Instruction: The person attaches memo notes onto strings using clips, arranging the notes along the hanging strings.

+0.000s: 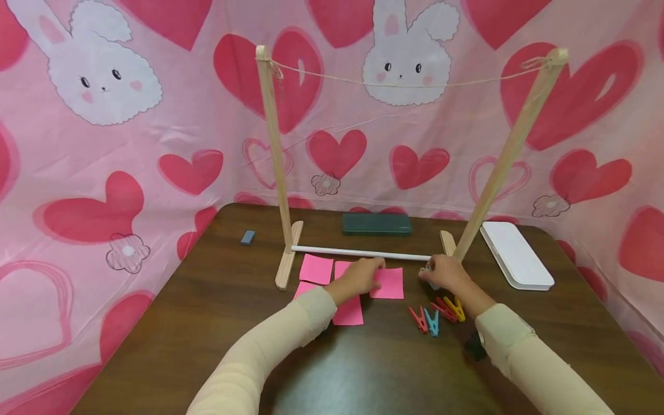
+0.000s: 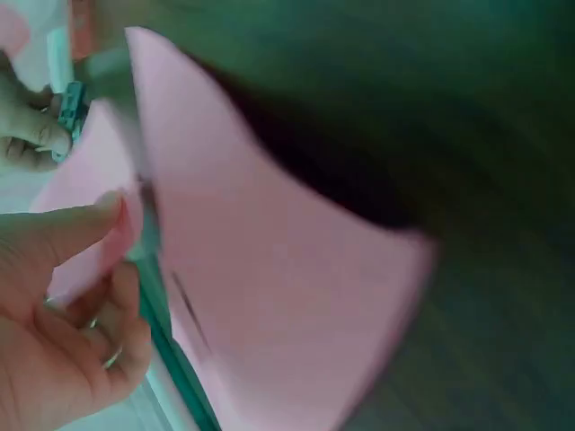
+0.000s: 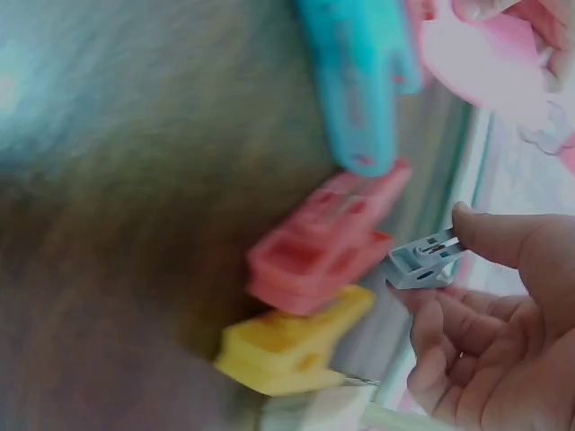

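While the left hand (image 1: pixel 359 278) holds a pink sheet (image 1: pixel 389 284) at its three o'clock in the head view, a blue clothespin (image 1: pixel 433 324) lies on the counter (image 1: pixel 218 346) at seven o'clock from the right hand (image 1: pixel 448 273), a yellow clothespin (image 1: pixel 456 310) near six; in the left wrist view, the left grip pinches that sheet between thumb and fingers, a second pink sheet (image 2: pixel 260 242) at its two o'clock; in the right wrist view, the right grip pinches a grey clothespin (image 3: pixel 420 262), a red clothespin (image 3: pixel 310 251) at nine o'clock from it.
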The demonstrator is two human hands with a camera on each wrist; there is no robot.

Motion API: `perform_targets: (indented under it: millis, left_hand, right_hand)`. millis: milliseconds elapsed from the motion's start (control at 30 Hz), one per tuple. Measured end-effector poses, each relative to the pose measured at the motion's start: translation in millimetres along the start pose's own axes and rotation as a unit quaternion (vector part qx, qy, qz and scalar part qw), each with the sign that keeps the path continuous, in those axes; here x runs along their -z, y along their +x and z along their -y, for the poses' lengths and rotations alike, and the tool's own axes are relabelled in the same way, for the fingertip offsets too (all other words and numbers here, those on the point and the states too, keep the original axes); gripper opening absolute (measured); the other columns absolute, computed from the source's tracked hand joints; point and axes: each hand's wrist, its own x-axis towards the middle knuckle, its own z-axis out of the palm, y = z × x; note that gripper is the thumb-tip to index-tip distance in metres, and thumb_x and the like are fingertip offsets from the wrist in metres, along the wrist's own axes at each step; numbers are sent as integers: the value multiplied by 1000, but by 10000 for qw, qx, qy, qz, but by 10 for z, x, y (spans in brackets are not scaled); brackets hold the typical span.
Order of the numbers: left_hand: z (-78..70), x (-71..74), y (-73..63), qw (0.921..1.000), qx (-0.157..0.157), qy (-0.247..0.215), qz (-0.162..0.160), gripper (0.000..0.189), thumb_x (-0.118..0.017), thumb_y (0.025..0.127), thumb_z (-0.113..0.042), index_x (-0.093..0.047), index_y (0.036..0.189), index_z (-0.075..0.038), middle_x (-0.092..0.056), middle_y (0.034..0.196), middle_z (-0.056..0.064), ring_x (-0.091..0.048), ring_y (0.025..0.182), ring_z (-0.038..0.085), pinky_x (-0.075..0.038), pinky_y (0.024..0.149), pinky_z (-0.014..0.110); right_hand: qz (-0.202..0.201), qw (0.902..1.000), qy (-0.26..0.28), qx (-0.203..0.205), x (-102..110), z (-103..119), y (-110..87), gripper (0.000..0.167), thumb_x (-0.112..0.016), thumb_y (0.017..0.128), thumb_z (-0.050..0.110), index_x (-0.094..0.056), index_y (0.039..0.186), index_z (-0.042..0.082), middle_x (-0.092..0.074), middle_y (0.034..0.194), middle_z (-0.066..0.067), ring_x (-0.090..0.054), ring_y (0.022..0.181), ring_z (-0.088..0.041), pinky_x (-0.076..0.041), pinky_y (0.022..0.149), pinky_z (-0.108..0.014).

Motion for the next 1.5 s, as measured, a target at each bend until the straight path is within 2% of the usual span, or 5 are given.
perform_targets:
  millis: [233,533,900,1300,1500]
  left_hand:
    - [37,165,25,9500,574,-3008,-609,22,-74,78,-11,-69,98,-4,-59,82,1,-50,71,10,-44,62,22]
    - [-9,584,50,7842,778,-5923,-1679,31,-63,89,-18,-61,115,0,-57,84,5,-59,55,13,-51,44,30]
    - [-288,1019,194,7516,154,-5994,-2751,27,-62,90,-13,-59,112,2,-53,65,3,-39,32,4,-29,32,16]
    - [-700,1604,316,6741,-197,-6806,-2865,25,-65,86,-5,-57,108,1,-57,78,8,-60,49,13,-48,43,22]
    - [-820,1771,358,6542,-128,-6981,-2908,20,-68,84,-7,-60,102,-2,-59,76,10,-63,55,18,-52,50,28]
  right_hand:
    - [-473,9932,823,674,286,162,-58,27,-64,86,12,-57,101,-9,-63,81,-14,-59,66,-20,-48,59,-35]
    - [-1099,9707,807,1977,994,533,-152,23,-62,86,1,-52,106,-5,-60,88,-15,-57,77,-26,-46,65,-36]
    - [-2077,9449,1422,2091,1834,1219,-136,14,-62,86,2,-57,98,-2,-59,82,-9,-53,69,-16,-42,59,-19]
    - [-2198,8355,4659,1910,2569,1784,-46,4,-64,84,0,-62,85,4,-63,78,-5,-45,55,-15,-42,48,-18]
    - [-2359,8250,4922,1464,2754,1953,33,10,-67,83,6,-60,90,3,-62,84,-6,-42,51,-16,-42,46,-18]
